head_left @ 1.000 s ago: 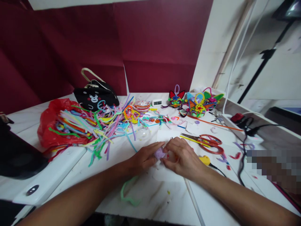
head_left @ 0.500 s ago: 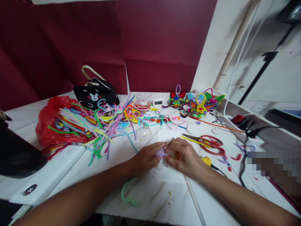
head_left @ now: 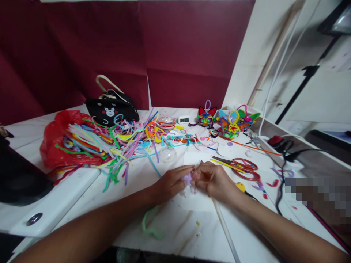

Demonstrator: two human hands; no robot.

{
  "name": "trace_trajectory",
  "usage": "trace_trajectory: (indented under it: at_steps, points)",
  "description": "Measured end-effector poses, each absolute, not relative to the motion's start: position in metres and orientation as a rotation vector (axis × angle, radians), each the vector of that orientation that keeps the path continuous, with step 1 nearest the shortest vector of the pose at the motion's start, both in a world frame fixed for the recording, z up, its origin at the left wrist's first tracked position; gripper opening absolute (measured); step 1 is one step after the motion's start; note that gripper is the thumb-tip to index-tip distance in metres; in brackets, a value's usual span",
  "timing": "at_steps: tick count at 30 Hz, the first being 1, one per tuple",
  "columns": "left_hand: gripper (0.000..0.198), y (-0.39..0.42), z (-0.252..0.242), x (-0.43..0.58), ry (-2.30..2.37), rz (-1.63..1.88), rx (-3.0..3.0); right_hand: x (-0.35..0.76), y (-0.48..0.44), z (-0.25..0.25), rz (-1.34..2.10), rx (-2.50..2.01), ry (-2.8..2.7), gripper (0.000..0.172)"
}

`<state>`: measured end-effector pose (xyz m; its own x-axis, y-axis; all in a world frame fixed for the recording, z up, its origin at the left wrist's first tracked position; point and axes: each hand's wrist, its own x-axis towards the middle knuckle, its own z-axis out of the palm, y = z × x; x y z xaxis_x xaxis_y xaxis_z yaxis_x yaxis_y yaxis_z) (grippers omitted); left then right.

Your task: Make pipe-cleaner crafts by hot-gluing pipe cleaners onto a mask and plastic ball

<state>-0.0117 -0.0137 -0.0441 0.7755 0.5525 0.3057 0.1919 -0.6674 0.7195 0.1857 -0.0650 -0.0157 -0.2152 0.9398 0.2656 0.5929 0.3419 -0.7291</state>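
A small fuzzy purple pipe-cleaner piece (head_left: 187,178) is held between my hands, low over a white sheet of paper (head_left: 199,206). My left hand (head_left: 171,183) is closed on its left side, with thumb and fingers around it. The fingers of my right hand (head_left: 212,179) are pinched together against its right edge; whether they grip the piece itself or something tiny on it is hidden. A long translucent stick (head_left: 225,228) runs from under my right hand toward the table's front edge. By the right wrist lies a yellow object with a black cord (head_left: 240,187).
Orange-handled scissors (head_left: 246,170) lie beyond my right hand. A clear plastic dome (head_left: 168,155) and a heap of pipe cleaners in a red bag (head_left: 55,146) are at left. Decorated balls (head_left: 206,117) stand at the back. A green pipe cleaner (head_left: 149,228) lies in front.
The fingers of my right hand have drawn closer together against the purple piece, and an orange patch seen beneath them is now hidden. My left hand has hardly moved; the view has shifted slightly.
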Motion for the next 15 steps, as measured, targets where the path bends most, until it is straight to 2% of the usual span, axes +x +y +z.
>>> trace_trajectory:
  at_steps: [15]
  points:
    - [0.051,-0.0111,-0.0423,-0.0105,0.505,0.672,2.318,0.1873,-0.0607,-0.0232,0.661,-1.306,-1.871,0.008]
